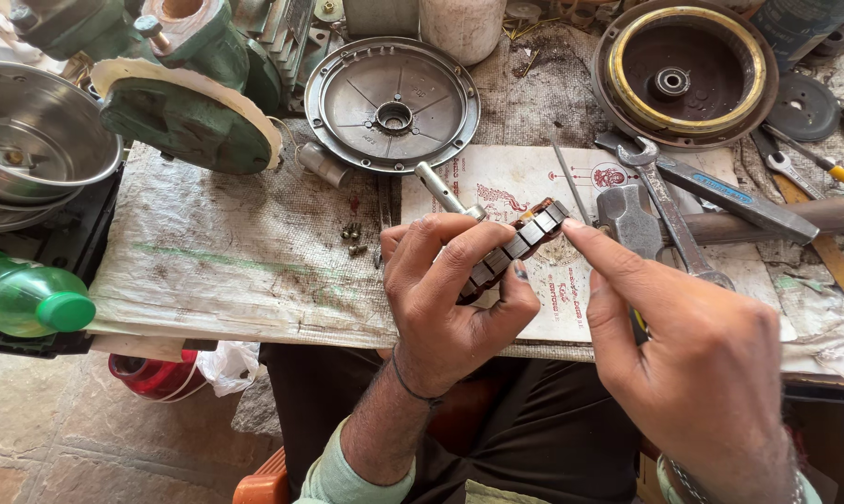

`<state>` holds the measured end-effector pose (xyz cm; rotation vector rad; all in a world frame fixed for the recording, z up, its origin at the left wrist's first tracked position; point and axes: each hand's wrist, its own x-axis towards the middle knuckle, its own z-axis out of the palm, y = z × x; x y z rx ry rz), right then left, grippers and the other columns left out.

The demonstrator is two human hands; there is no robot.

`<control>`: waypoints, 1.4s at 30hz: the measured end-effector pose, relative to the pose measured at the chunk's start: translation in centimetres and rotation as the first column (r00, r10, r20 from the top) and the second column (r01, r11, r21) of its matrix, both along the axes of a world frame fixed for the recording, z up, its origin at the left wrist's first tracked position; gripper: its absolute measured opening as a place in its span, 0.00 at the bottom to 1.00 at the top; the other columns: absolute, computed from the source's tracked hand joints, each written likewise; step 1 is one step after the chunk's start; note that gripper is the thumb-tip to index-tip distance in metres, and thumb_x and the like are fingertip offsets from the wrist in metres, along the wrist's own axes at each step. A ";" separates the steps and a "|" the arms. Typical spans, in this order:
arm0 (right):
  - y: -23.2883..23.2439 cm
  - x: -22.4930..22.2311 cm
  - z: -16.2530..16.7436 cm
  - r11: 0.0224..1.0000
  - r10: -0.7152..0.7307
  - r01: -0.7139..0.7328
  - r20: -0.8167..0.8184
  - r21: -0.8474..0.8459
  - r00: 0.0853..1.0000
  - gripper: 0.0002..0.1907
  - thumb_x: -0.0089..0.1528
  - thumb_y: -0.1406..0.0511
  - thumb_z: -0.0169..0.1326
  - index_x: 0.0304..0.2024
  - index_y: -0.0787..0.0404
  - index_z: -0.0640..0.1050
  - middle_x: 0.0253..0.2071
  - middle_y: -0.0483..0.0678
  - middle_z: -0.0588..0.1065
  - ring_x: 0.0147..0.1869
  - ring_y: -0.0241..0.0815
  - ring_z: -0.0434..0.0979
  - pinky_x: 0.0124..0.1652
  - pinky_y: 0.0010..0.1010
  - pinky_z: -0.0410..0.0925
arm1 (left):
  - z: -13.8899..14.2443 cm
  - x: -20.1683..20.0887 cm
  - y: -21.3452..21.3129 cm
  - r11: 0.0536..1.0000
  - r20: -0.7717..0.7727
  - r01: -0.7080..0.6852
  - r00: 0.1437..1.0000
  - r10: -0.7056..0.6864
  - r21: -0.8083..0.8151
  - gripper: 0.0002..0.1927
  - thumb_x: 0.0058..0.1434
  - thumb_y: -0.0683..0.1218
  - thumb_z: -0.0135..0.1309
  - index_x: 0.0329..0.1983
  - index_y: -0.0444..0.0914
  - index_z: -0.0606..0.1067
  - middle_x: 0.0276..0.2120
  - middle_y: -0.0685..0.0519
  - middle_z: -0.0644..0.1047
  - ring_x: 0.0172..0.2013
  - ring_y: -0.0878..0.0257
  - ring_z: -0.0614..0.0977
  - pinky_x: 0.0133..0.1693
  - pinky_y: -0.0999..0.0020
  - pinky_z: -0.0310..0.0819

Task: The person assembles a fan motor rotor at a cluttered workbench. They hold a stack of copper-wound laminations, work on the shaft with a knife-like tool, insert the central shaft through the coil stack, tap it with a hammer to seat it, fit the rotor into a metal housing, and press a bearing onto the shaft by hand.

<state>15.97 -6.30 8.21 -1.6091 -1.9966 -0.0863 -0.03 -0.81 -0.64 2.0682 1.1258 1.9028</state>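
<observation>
Copper-wound and dark, a small slotted steel motor rotor with a bright shaft (511,247) sits clamped in the curled fingers of the left hand (455,299), held above the near edge of the surface (245,271). Just to its right, the right hand (693,345) points its extended forefinger onto the rotor's upper end, the other fingers loosely folded. Keeping the grip firm while probing lightly along the slots seems wise. Beyond lie a grey steel hammer (632,219), a silver open-ended spanner (669,210), a round grey metal end cover (392,103), and a green plastic bottle (25,299).
</observation>
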 end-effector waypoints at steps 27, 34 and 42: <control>0.0 0.4 -0.8 0.977 -0.132 0.151 0.126 -0.151 0.983 0.24 0.65 0.60 0.59 0.64 0.53 0.80 0.23 0.56 0.77 0.26 0.54 0.78 0.30 0.44 0.68 | 0.6 -1.1 0.3 0.984 0.061 0.137 0.990 -0.131 -0.115 0.15 0.57 0.40 0.59 0.49 0.39 0.76 0.43 0.51 0.74 0.42 0.60 0.78 0.45 0.65 0.76; -0.1 0.3 -0.6 0.998 0.053 -0.053 -0.014 -0.015 0.999 0.20 0.62 0.65 0.58 0.57 0.59 0.81 0.34 0.57 0.80 0.31 0.52 0.80 0.32 0.40 0.70 | 1.2 -1.0 0.2 0.972 0.086 0.195 0.979 -0.185 -0.128 0.17 0.59 0.41 0.66 0.49 0.39 0.73 0.45 0.51 0.75 0.44 0.61 0.81 0.43 0.67 0.79; 0.0 -0.3 -0.1 0.997 0.047 -0.044 -0.049 0.061 0.998 0.16 0.62 0.67 0.59 0.53 0.60 0.82 0.33 0.57 0.79 0.30 0.50 0.80 0.33 0.36 0.70 | 1.1 -0.9 0.2 0.955 0.154 0.248 0.962 -0.224 -0.161 0.16 0.64 0.41 0.68 0.47 0.38 0.72 0.46 0.50 0.80 0.43 0.62 0.86 0.43 0.70 0.84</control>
